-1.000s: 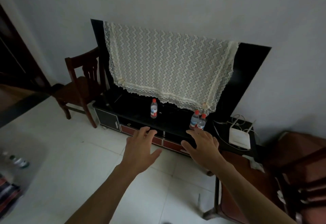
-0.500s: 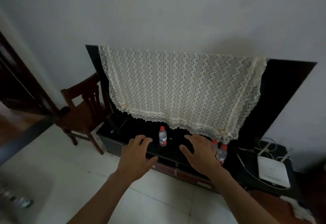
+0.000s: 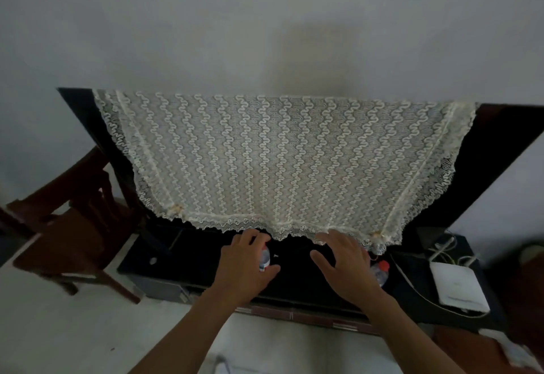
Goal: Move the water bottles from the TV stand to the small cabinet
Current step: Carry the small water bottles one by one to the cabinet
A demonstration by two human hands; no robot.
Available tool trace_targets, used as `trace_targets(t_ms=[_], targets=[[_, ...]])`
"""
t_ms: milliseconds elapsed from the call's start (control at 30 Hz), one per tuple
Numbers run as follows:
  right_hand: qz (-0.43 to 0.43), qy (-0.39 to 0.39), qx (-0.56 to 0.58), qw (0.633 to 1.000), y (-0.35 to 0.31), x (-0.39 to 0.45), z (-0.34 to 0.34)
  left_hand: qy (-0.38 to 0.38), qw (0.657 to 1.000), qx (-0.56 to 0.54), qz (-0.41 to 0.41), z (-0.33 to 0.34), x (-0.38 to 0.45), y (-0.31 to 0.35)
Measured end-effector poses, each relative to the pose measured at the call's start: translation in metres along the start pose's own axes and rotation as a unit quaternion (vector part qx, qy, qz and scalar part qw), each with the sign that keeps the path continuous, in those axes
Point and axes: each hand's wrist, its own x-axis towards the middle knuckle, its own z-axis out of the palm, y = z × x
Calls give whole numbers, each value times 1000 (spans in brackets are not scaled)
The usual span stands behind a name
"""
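Bottle (image 3: 265,259) upright — left hand (image 3: 245,264) cupping it, TV stand (image 3: 188,261)

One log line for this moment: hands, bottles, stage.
stage: reaching | left hand: wrapping around left bottle | right hand: open, beside right bottle | TV stand: bottles on it

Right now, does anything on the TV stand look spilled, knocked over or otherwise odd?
Nothing stands out. The visible water bottle by the right hand stands upright and capped; another bottle sits upright inside the left hand. No spill shows on the TV stand.
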Motion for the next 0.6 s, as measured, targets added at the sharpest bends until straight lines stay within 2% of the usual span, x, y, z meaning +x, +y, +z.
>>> trace_targets(t_ms=[300,600], targets=[[170,67,9,983,-66,66,42,-52,985,-25,161,-14,132,-93],[315,99,29,944,-108,67,83,-138,953,-63,264,5,187,-134]])
